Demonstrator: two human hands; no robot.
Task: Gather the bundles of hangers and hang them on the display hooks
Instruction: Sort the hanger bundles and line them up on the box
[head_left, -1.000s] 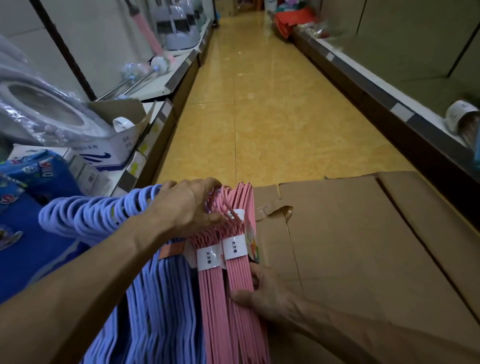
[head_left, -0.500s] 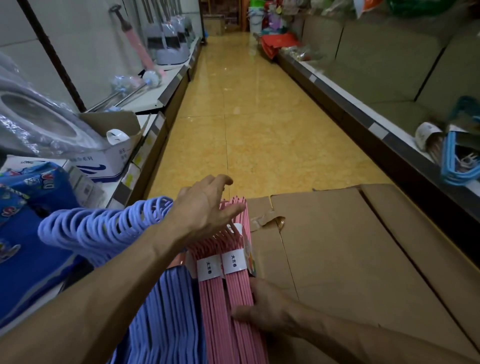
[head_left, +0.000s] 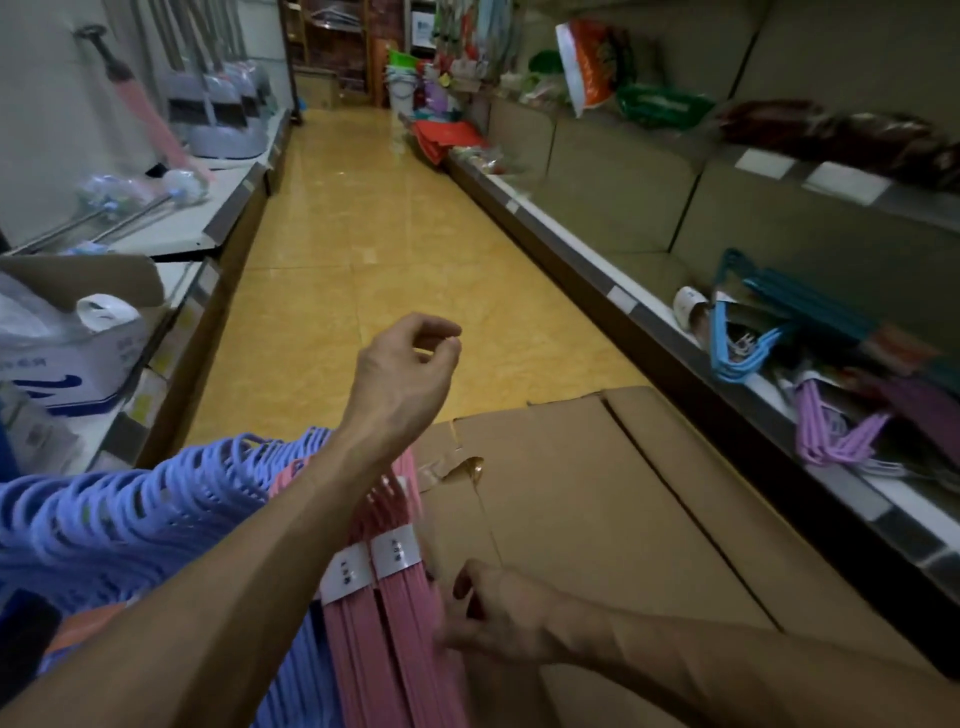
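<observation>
Purple hangers (head_left: 119, 519): a large bundle of lilac plastic hangers, hooks fanned toward the left, lay low on the left, partly under the left forearm.
Pink hangers (head_left: 400, 613): two flat bundles, each wrapped with a white paper band, lay side by side just right of the purple ones and against the cardboard box (head_left: 597, 509).
Shelf hangers (head_left: 748, 343): blue, teal and lilac bundles lay tilted on the right-hand shelf (head_left: 639, 306), well apart from both hands; blurred.
Change: half a second earlier the left hand pressed open on the pink hooks; it had since lifted clear and curled, and the view had swung up toward the right shelf.
Left hand (head_left: 405, 374): raised above the bundles, fingers loosely curled, thumb and forefinger close, holding nothing.
Right hand (head_left: 493, 613): rested at the right edge of the pink bundles, thumb on top and fingers curled against their side, grip steadying them.
</observation>
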